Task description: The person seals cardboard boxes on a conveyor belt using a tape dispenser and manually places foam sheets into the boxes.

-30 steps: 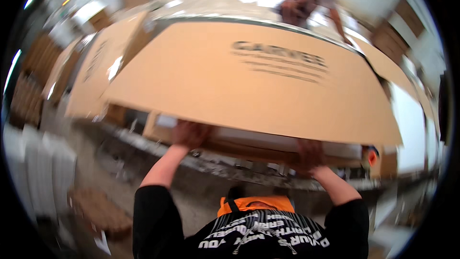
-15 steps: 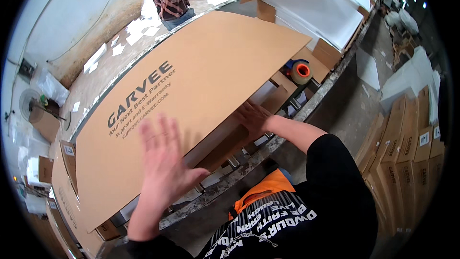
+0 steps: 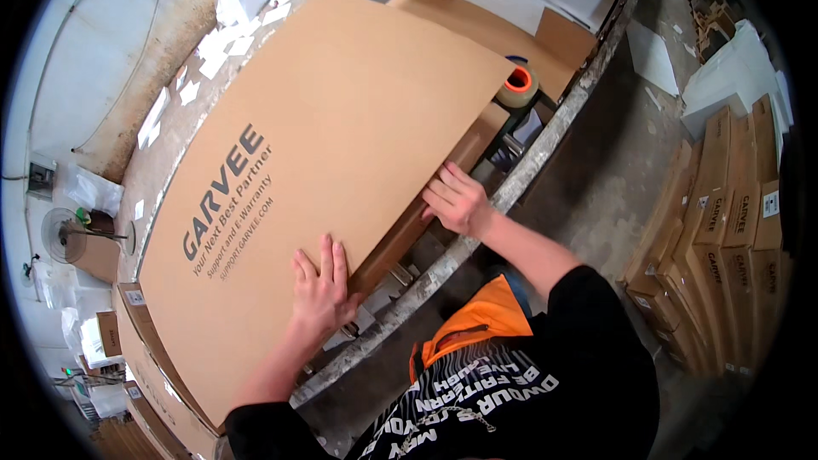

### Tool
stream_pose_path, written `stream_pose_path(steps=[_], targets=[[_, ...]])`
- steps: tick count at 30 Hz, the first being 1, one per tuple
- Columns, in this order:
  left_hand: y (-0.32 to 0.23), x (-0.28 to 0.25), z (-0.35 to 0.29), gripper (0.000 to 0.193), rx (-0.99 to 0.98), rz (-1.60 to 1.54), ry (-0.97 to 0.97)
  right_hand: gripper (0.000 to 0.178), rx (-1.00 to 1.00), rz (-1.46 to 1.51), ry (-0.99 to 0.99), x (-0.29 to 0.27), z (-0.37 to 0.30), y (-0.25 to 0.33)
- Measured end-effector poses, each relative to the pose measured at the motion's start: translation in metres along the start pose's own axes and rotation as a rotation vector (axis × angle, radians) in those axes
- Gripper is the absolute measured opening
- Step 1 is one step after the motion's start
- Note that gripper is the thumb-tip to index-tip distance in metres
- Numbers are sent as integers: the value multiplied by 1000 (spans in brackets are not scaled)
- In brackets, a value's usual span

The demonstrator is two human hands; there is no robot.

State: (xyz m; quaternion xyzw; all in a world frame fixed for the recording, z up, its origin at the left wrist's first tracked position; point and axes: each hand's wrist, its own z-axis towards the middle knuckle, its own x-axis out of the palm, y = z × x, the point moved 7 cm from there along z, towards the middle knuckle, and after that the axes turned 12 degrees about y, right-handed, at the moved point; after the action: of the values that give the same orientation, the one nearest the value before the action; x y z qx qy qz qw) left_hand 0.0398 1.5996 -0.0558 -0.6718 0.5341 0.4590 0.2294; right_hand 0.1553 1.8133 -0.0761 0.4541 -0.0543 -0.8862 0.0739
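A large flat cardboard box (image 3: 358,111), brown with dark print on its top panel, lies in front of me on a roller conveyor. My left hand (image 3: 322,290) rests on the panel close to its near edge, fingers stretched out flat and thumb toward the box's side. Farther right along that same edge, my right hand (image 3: 458,200) bends its fingers over the panel's rim, with the thumb lower against the narrow side flap (image 3: 394,243). That flap now stands up along the near side, under the panel. The box's contents are hidden.
Beyond the box's right corner sits a tape dispenser (image 3: 518,83) with an orange core. An open carton (image 3: 567,38) holding white foam stands farther along the conveyor rail (image 3: 545,149). Stacked cartons (image 3: 724,247) fill the right; a fan (image 3: 68,234) stands at left.
My left hand has come down onto the top panel. The right hand has moved out from under it to grip its edge, and the side flap has swung up. The view has shifted.
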Motion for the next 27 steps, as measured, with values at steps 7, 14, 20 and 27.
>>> stream_pose_path(steps=[7, 14, 20, 27], targets=[[-30, -61, 77, 96, 204, 26, -226, 17, 119, 139, -139, -17, -27, -12], [-35, -58, 84, 76, 262, -167, -431, 15, 57, 173, -351, -2, 57, -79], [-33, -58, 88, 82, 272, -248, -400, 13, -20, 209, -391, 2, 51, -69], [-22, -49, 85, 93, 145, -326, -299, 12, 288, 123, -357, -28, 40, -146]])
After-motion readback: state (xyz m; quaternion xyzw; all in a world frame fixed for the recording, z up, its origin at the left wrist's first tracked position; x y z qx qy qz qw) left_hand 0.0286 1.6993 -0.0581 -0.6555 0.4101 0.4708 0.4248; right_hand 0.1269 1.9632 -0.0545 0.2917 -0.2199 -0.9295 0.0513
